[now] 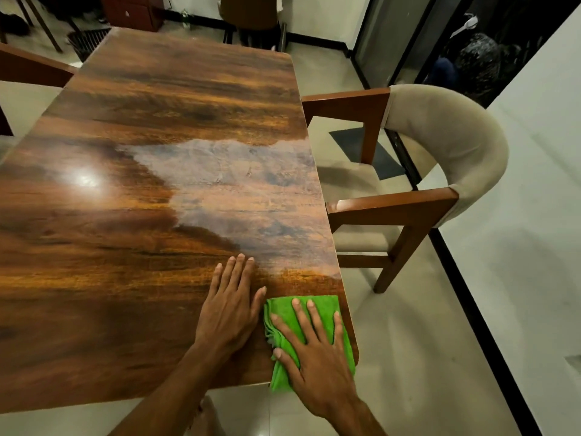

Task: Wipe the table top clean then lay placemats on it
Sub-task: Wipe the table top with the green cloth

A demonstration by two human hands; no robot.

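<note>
A glossy brown wooden table (132,199) fills the left and middle of the head view. A hazy wet patch (239,184) spreads over its right half. A folded green cloth (317,313) lies on the table's near right corner and hangs a little over the near edge. My right hand (314,354) presses flat on the cloth with fingers spread. My left hand (229,306) rests flat on the bare wood just left of the cloth, fingers together. No placemats are in view.
A wooden armchair (440,158) with a beige curved back stands close against the table's right side. Another chair's arm (31,67) shows at the far left. A white wall (534,215) runs along the right. Pale floor tiles surround the table.
</note>
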